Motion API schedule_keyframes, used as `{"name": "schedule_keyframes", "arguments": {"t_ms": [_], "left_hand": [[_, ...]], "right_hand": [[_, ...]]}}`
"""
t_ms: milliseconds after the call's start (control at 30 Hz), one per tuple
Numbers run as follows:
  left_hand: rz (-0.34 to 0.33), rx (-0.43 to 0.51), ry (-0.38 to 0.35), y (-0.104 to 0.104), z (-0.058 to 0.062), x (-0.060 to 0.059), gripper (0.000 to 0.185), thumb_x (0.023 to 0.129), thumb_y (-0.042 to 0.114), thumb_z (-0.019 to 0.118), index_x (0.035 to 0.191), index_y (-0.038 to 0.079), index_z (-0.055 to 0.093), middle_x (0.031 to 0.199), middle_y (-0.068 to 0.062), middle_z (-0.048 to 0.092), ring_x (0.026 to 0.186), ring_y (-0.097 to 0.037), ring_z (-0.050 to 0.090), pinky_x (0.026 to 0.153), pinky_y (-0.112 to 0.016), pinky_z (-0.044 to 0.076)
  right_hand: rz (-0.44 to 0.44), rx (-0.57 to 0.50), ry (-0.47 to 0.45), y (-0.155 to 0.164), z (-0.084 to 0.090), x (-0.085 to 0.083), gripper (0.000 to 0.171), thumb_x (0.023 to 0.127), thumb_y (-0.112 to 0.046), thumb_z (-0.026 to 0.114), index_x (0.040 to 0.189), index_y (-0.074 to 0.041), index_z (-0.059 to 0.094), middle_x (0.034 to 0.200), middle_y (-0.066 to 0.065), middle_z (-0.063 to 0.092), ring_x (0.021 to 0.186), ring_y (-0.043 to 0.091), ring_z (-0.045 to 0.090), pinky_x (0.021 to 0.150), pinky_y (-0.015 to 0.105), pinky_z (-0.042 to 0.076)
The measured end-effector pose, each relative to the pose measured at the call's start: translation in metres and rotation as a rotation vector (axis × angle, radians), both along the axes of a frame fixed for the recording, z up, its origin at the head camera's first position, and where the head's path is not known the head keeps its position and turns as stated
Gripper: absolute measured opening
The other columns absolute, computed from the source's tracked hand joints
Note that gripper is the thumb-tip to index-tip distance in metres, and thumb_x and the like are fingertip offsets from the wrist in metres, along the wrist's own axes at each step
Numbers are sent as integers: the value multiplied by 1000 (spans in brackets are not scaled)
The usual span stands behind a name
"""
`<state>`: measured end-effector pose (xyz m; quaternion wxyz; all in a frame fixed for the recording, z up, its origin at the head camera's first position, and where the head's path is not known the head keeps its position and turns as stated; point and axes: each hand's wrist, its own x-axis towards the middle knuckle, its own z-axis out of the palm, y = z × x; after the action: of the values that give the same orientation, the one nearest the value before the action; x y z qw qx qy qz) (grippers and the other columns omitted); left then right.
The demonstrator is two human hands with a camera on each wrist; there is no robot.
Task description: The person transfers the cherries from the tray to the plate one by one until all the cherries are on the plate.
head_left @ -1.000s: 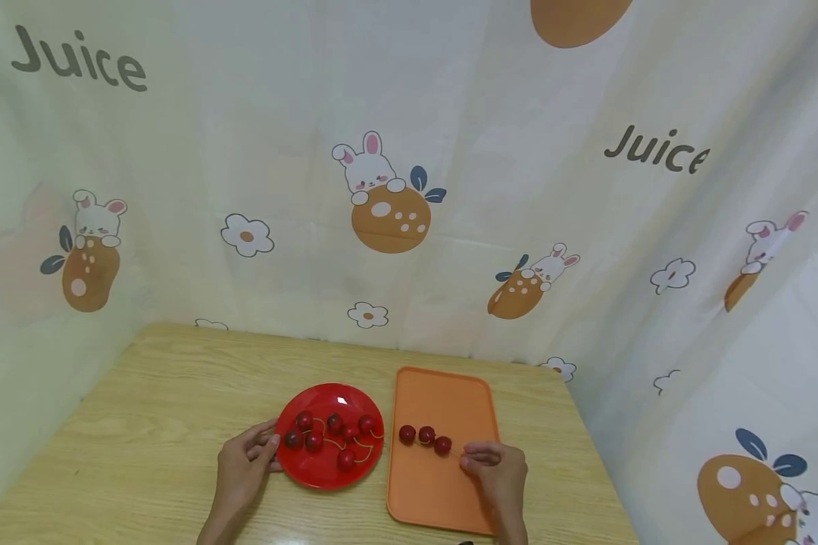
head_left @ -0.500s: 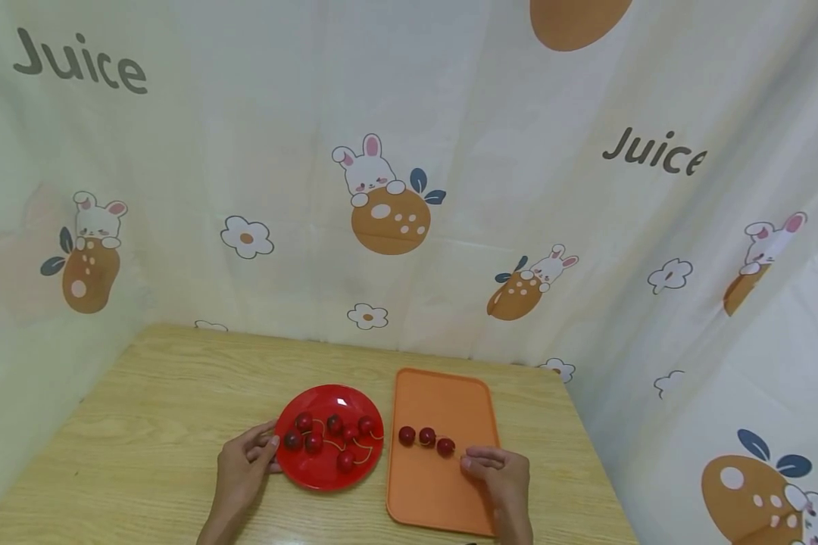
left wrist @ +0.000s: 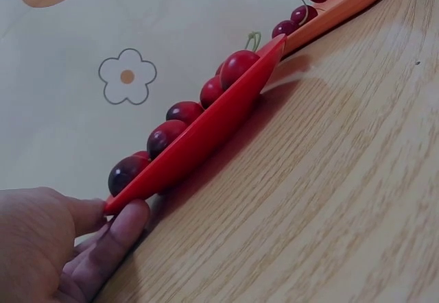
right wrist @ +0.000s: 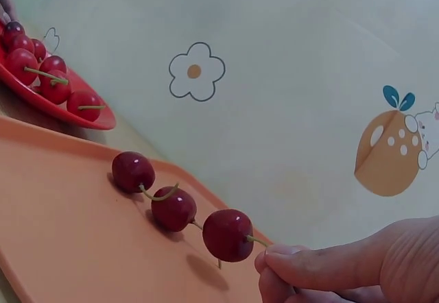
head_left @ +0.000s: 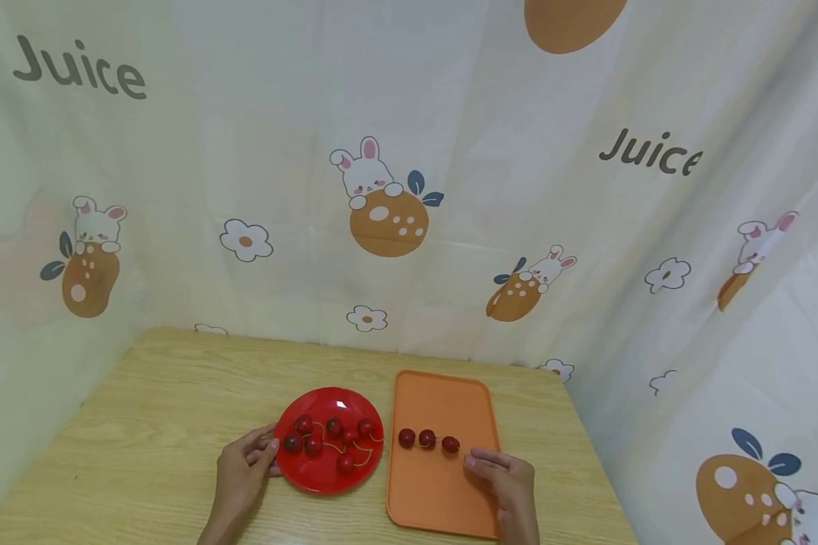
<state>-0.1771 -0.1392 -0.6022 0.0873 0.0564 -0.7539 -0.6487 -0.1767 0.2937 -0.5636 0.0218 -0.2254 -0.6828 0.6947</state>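
Note:
My left hand (head_left: pixel 243 467) pinches the left rim of a round red plate (head_left: pixel 320 481), thumb on top and fingers beneath. Several dark red cherries with green stems lie on this plate, among them a cherry (left wrist: pixel 239 70) at its right side. On the orange tray (head_left: pixel 423 496) sit two cherries, a left cherry (right wrist: pixel 133 172) and a middle cherry (right wrist: pixel 173 208). Between thumb and finger, my right hand (head_left: pixel 506 482) holds the stem of a third cherry (right wrist: pixel 228 235). This one hangs just above the tray, its shadow below it.
Plate and tray stand side by side on a wooden table (head_left: pixel 177 393), a narrow gap between them. A printed curtain (head_left: pixel 286 151) closes off the back and both sides.
The right hand has drawn slightly right, and the cherry it holds by the stem has shifted right, away from the middle cherry. The left hand and plate stay put.

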Motion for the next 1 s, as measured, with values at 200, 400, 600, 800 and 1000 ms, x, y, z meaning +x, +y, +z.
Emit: {"name": "schedule_keyframes", "arguments": {"t_ms": [200, 400, 600, 800, 1000], "left_hand": [[1, 18, -3, 0, -1, 0, 37, 105, -5, 66, 142, -9, 66, 115, -31, 76, 69, -9, 77, 65, -30, 73], [3, 23, -5, 1, -2, 0, 37, 105, -6, 66, 142, -9, 66, 115, -31, 77, 70, -9, 77, 66, -29, 73], [6, 13, -3, 1, -1, 1, 37, 105, -6, 66, 142, -9, 66, 114, -31, 77, 69, -10, 77, 65, -29, 73], [6, 13, -1, 2, 0, 1, 37, 105, -6, 66, 142, -10, 66, 114, -32, 77, 68, -10, 77, 65, -29, 72], [3, 23, 14, 2, 0, 1, 37, 104, -7, 66, 141, -10, 66, 114, -33, 76, 69, -9, 77, 65, -29, 73]], "right_hand": [[-7, -18, -10, -1, 0, -1, 25, 88, 2, 88, 111, 8, 82, 87, 8, 85, 77, 8, 80, 68, 20, 68], [-6, -38, 4, -5, 3, 0, 23, 88, 6, 85, 111, 10, 81, 82, 3, 84, 75, 7, 79, 67, 20, 67], [15, -100, 30, -7, 2, 0, 27, 90, 9, 82, 116, 14, 78, 89, 5, 85, 80, 9, 80, 74, 21, 70], [37, -162, 33, -4, -3, -1, 25, 94, 9, 78, 119, 12, 78, 94, 5, 85, 85, 9, 81, 77, 22, 70], [48, -198, 45, -7, -3, 0, 20, 95, 9, 77, 115, 8, 80, 93, 4, 85, 85, 10, 82, 77, 22, 70]]}}
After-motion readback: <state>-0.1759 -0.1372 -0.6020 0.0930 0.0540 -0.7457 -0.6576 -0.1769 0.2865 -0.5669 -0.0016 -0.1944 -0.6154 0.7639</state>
